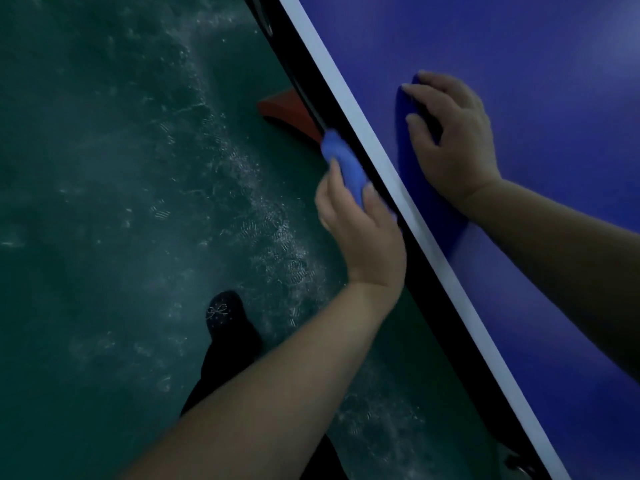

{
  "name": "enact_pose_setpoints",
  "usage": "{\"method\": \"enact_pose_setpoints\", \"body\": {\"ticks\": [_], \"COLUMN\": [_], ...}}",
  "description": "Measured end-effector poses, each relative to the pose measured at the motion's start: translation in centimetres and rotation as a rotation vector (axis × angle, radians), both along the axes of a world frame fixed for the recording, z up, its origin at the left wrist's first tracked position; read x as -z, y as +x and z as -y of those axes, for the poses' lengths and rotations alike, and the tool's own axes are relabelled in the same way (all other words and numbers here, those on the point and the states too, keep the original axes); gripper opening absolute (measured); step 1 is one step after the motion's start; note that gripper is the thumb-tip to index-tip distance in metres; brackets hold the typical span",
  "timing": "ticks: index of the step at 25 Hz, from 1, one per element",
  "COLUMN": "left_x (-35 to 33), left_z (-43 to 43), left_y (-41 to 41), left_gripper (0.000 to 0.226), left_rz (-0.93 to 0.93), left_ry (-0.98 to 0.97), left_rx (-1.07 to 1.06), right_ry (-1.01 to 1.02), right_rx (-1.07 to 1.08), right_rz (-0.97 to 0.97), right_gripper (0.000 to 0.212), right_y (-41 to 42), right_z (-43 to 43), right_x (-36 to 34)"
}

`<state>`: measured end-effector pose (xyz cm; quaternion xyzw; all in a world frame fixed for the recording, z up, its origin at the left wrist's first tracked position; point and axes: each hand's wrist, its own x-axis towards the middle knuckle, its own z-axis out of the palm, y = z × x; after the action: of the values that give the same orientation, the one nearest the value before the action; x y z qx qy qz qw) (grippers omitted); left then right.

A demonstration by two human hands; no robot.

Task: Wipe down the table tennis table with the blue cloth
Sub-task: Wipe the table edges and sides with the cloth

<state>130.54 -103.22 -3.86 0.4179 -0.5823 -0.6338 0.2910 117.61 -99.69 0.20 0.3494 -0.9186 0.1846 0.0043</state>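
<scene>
The blue table tennis table (540, 57) fills the right side, its white border line and black side edge running diagonally from top middle to bottom right. My left hand (360, 230) grips a blue cloth (343, 161) and presses it against the table's black side edge. My right hand (453, 140) rests palm down on the blue tabletop, fingers spread and bent, with its dark shadow beneath it. It holds nothing.
A dark green floor (104, 168) with pale scuff marks lies to the left. A red-orange part of the table's base (287, 112) sticks out under the edge. My dark shoe and trouser leg (225, 327) stand on the floor near the table.
</scene>
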Motion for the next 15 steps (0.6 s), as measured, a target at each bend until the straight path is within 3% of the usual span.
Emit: {"method": "enact_pose_setpoints", "body": {"ticks": [2, 6, 9, 12, 15], "left_x": [0.7, 1.9, -1.2, 0.2, 2.0], "left_z": [5.5, 8.8, 7.6, 15.3, 21.4], "left_y": [-4.0, -5.0, -3.1, -8.8, -12.4], "left_gripper": [0.049, 0.046, 0.048, 0.049, 0.048], "left_rz": [0.008, 0.120, -0.017, -0.058, 0.077], "left_ry": [-0.004, 0.350, 0.175, -0.093, 0.178], "left_rx": [-0.040, -0.023, 0.000, -0.012, -0.076], "right_ry": [0.003, 0.016, 0.017, 0.006, -0.012], "right_rx": [-0.013, -0.035, -0.055, -0.073, -0.071], "right_rz": [0.005, -0.005, -0.017, -0.027, -0.023], "right_gripper": [0.042, 0.042, 0.043, 0.043, 0.043], "right_y": [-1.3, -3.8, -5.5, -7.1, -8.6], "right_z": [2.5, 7.7, 11.2, 14.6, 17.4], "right_x": [0.0, 0.0, 0.2, 0.4, 0.4]}}
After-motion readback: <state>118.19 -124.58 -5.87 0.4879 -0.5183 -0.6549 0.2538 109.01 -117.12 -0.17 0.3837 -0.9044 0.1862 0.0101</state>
